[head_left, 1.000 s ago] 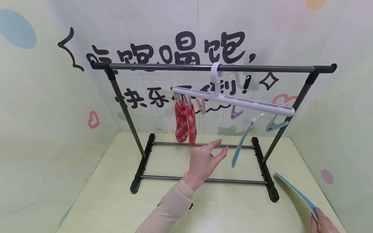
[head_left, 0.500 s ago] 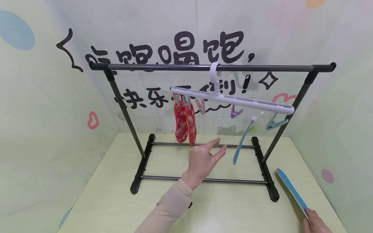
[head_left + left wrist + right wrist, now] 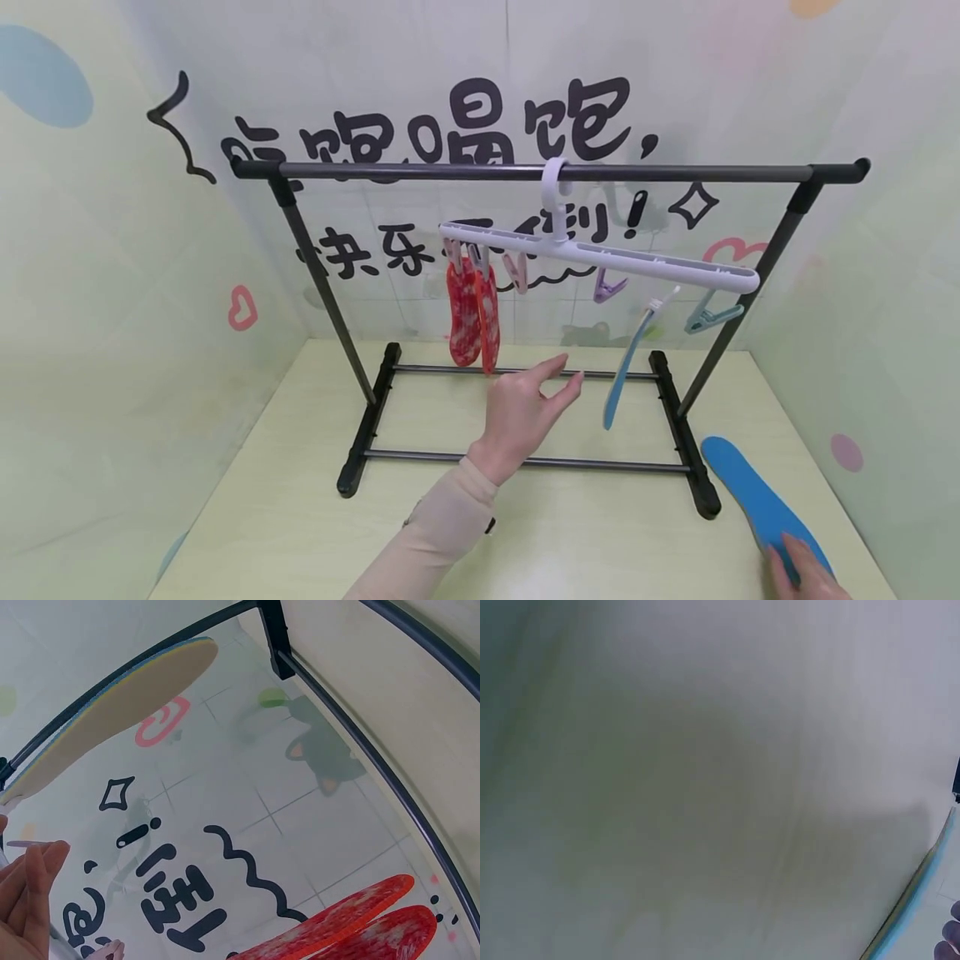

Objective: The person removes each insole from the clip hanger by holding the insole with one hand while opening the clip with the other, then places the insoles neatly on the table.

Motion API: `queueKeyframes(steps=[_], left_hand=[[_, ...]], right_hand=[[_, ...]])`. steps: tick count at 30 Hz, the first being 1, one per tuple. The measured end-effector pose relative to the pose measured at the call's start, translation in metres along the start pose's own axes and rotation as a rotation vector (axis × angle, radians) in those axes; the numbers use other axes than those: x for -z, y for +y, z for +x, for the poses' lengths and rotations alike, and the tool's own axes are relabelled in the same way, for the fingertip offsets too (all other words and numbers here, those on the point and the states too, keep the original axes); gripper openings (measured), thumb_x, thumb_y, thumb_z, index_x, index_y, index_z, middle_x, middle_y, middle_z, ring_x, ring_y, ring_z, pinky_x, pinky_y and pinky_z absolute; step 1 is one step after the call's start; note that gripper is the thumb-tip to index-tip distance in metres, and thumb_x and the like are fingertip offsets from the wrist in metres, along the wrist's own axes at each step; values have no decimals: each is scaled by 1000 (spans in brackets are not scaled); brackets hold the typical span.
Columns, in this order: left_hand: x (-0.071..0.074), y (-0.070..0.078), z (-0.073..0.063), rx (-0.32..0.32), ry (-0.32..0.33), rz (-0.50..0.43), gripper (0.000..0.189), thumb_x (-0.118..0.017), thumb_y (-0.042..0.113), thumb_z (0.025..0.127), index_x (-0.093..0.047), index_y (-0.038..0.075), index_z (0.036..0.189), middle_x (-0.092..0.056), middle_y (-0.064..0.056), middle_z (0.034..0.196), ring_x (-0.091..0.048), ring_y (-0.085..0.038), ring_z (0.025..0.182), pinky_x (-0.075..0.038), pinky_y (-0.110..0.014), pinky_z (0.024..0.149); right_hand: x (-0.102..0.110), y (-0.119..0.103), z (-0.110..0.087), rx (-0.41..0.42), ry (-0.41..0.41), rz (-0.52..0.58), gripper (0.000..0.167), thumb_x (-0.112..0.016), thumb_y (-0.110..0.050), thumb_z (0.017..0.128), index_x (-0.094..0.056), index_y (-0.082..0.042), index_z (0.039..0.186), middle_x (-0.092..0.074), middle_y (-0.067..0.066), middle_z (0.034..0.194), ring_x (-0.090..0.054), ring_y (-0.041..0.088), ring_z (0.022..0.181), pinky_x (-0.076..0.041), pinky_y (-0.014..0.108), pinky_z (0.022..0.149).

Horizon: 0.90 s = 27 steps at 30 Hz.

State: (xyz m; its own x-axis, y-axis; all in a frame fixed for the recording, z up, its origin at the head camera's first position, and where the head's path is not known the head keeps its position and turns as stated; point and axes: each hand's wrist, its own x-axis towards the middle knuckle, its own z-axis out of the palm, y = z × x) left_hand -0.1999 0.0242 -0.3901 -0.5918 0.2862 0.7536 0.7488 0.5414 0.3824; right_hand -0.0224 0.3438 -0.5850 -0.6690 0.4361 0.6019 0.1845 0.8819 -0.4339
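Observation:
My right hand [image 3: 806, 571] grips the heel end of a blue insole [image 3: 757, 492] low at the right of the head view, its blue face showing. Its edge also appears in the right wrist view, beside my fingertips [image 3: 951, 934]. My left hand [image 3: 517, 417] is raised below the lilac clip hanger [image 3: 600, 258], thumb and index finger apart, holding nothing. Another blue insole [image 3: 626, 371], pale underneath in the left wrist view, hangs from a clip to the right of that hand. Two red patterned insoles [image 3: 465, 321] hang clipped at the hanger's left end.
The hanger hooks over the top bar of a black rack [image 3: 412, 172] standing on a pale table [image 3: 262, 533]. A pink clip [image 3: 517, 273], a purple clip [image 3: 609, 287] and a green clip [image 3: 712, 315] hang with nothing in them. Printed curtains enclose the table.
The insole in my right hand has turned from edge-on to show its broad blue face, and the hand has shifted slightly left. The left hand barely moved. The hanging blue insole swings slightly.

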Motion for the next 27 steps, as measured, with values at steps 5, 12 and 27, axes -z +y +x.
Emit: queueKeyframes(steps=[5, 12, 27], left_hand=[[0, 0, 0, 4, -8, 4, 30, -75, 26, 87, -75, 5, 109, -77, -9, 97, -63, -6, 47, -20, -8, 41], [0, -1, -1, 0, -4, 28, 29, -75, 26, 87, -76, 6, 108, -77, -8, 95, -62, -6, 45, -21, -8, 41], [-8, -1, 8, -20, -24, 54, 28, -71, 27, 91, -75, 7, 110, -77, -7, 98, -50, -2, 37, -18, -9, 41]], right_hand=[[3, -3, 1, -50, -42, -20, 33, -58, -15, 97, -66, 15, 106, -62, 35, 112, -62, 53, 101, -3, -7, 91], [9, -10, 6, -94, -146, -75, 32, -57, -13, 96, -64, 14, 112, -60, 35, 118, -61, 51, 107, -44, 22, 103], [-11, -43, 18, 147, 3, -26, 36, -74, -11, 79, -69, 6, 110, -70, 29, 102, -69, 47, 74, -51, 52, 55]])
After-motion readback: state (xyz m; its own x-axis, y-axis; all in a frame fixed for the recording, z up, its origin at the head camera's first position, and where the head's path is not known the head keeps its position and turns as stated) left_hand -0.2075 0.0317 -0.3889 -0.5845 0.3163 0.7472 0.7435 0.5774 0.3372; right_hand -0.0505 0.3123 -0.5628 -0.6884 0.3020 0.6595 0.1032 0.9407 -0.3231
